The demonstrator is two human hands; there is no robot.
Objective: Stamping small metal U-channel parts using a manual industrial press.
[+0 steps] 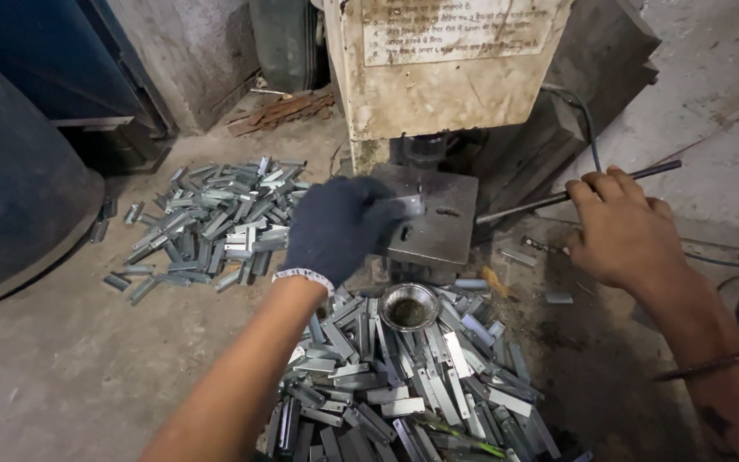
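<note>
Dark knit glove (339, 227), right hand (622, 231) bare

A grey concrete floor (62, 376) is filling the lower left of the frame, dusty and stained — darker and grimier toward the lower right. A concrete wall (186, 51) is rising at upper centre-left, with rusty scraps (282, 109) lying at its foot. A large dark rounded drum (10, 188) is crowding the left edge, and a blue panel (44, 51) is standing behind it in the upper left. A pale slab surface (720, 94) is spreading across the upper right — scuffed and cracked. Soft, even light is falling from above, leaving the corners dim.
</note>
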